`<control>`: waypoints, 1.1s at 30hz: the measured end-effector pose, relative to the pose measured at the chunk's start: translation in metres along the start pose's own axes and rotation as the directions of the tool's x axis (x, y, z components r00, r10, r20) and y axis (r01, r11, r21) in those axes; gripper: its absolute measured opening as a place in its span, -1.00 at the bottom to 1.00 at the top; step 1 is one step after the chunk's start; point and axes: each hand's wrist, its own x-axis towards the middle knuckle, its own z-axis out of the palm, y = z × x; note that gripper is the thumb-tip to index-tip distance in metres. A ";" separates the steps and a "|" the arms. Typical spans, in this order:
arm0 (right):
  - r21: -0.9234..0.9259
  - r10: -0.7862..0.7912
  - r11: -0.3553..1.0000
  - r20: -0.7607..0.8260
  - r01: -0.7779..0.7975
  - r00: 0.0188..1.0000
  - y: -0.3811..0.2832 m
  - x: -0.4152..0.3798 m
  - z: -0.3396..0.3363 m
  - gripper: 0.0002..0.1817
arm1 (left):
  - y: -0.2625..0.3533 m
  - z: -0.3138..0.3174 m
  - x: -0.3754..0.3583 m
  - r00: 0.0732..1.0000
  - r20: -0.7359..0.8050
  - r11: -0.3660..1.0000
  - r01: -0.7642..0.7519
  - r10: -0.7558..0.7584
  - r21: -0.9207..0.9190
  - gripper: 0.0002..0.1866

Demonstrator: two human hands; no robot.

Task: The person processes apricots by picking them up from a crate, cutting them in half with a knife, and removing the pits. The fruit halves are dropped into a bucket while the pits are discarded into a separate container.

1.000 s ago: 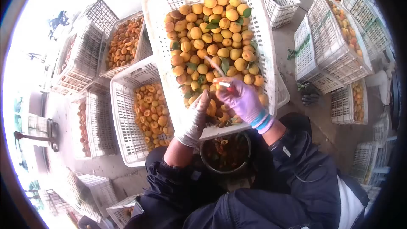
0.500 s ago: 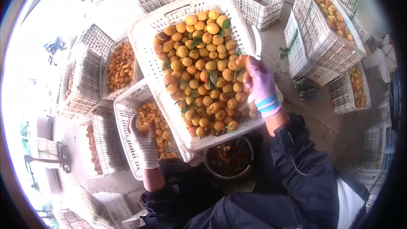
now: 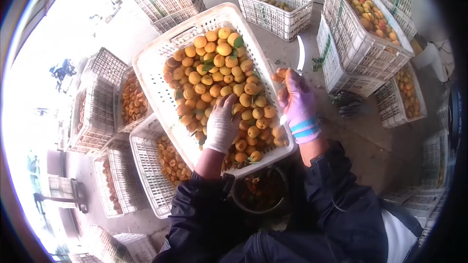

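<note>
A white plastic crate (image 3: pixel 151 75) of whole apricots (image 3: pixel 200 78) with some green leaves stands tilted in front of me. My left hand (image 3: pixel 223 129), in a white striped glove with bare fingertips, reaches into it; the fingers are apart and touch the apricots. At the crate's right edge my right hand (image 3: pixel 298 104), in a purple glove, is closed around a knife with a pale curved blade (image 3: pixel 301 53) pointing up. Its handle is mostly hidden by the fingers. Left of this crate, partly beneath it, a second crate (image 3: pixel 146 165) contains halved apricots (image 3: pixel 170 163).
A round metal bucket (image 3: pixel 261 210) with dark scraps sits between my legs. Stacked crates of apricots (image 3: pixel 365 44) rise at the right, others (image 3: pixel 92 112) at the left. A crate (image 3: pixel 278 19) stands beyond, and dark gloves (image 3: pixel 350 104) lie on the floor.
My left hand has moved right and up, from the crate of halved apricots onto the whole ones. My right hand still holds the knife near the edge. The view has shifted slightly.
</note>
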 end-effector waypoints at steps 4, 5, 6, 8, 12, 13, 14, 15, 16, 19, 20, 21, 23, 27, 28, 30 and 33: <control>0.006 0.043 0.999 0.067 -0.043 0.997 -0.003 0.001 -0.005 -0.68 | -0.003 0.043 0.053 0.986 -0.062 0.976 -0.145 0.156 0.161 -0.44; -0.004 0.053 0.999 0.065 -0.053 0.996 -0.004 0.001 -0.004 -0.69 | -0.004 0.050 0.061 0.985 -0.061 0.977 -0.149 0.160 0.154 -0.44; -0.017 0.073 0.997 0.065 -0.072 0.995 -0.006 0.001 -0.004 -0.69 | -0.006 0.057 0.067 0.990 0.032 0.972 -0.142 0.139 0.185 -0.45; -0.041 0.103 0.994 0.075 -0.100 0.992 -0.008 0.003 -0.005 -0.69 | -0.005 0.067 0.074 0.986 0.144 0.986 -0.108 0.089 0.126 -0.49; -0.068 0.152 0.987 0.077 -0.147 0.985 -0.011 0.003 -0.005 -0.69 | -0.013 0.072 0.062 0.983 0.109 0.967 -0.169 0.150 0.192 -0.46; -0.088 0.181 0.981 0.074 -0.174 0.981 -0.012 0.002 -0.003 -0.69 | -0.012 0.067 0.056 0.982 0.112 0.966 -0.168 0.149 0.194 -0.46; -0.086 0.184 0.980 0.075 -0.177 0.980 -0.011 0.002 -0.002 -0.69 | -0.009 0.058 0.051 0.983 0.148 0.979 -0.128 0.104 0.161 -0.44; -0.082 0.212 0.975 0.075 -0.206 0.974 -0.009 0.002 -0.001 -0.69 | -0.006 0.048 0.044 0.981 0.184 0.988 -0.087 0.062 0.130 -0.43; -0.079 0.239 0.969 0.074 -0.233 0.968 -0.009 0.001 0.001 -0.70 | -0.008 0.037 0.032 0.981 0.120 0.974 -0.170 0.152 0.153 -0.44; -0.076 0.236 0.970 0.105 -0.229 0.966 -0.009 -0.005 0.008 -0.70 | -0.039 0.029 -0.006 0.980 0.123 0.902 0.195 -0.159 -0.385 -0.53; -0.053 0.235 0.972 0.151 -0.230 0.960 -0.002 -0.003 0.007 -0.70 | -0.048 0.023 -0.022 0.942 0.175 0.723 0.332 -0.286 -0.606 -0.56; -0.054 0.243 0.970 0.153 -0.237 0.958 0.000 -0.004 0.005 -0.70 | -0.058 0.018 -0.034 0.885 0.257 0.470 0.430 -0.389 -0.771 -0.58; -0.142 0.263 0.960 0.151 -0.242 0.953 -0.007 -0.013 0.012 -0.70 | -0.056 -0.010 -0.053 0.799 0.329 0.248 0.498 -0.503 -0.831 -0.57; -0.239 0.283 0.943 0.210 -0.232 0.936 0.007 -0.024 0.018 -0.64 | -0.085 -0.016 -0.084 0.706 0.522 -0.323 0.411 -0.479 -0.853 -0.55; -0.253 0.291 0.939 0.219 -0.234 0.931 0.011 -0.027 0.021 -0.64 | -0.081 -0.020 -0.086 0.775 0.488 -0.327 0.376 -0.402 -0.867 -0.53; -0.321 0.256 0.935 0.322 -0.149 0.911 0.020 -0.034 0.026 -0.60 | -0.059 -0.031 -0.083 0.787 0.441 -0.304 0.333 -0.432 -0.893 -0.42; -0.452 0.304 0.886 0.394 -0.105 0.868 0.025 -0.051 0.040 -0.58 | -0.069 -0.028 -0.089 0.944 0.133 0.040 0.152 -0.301 -0.988 -0.33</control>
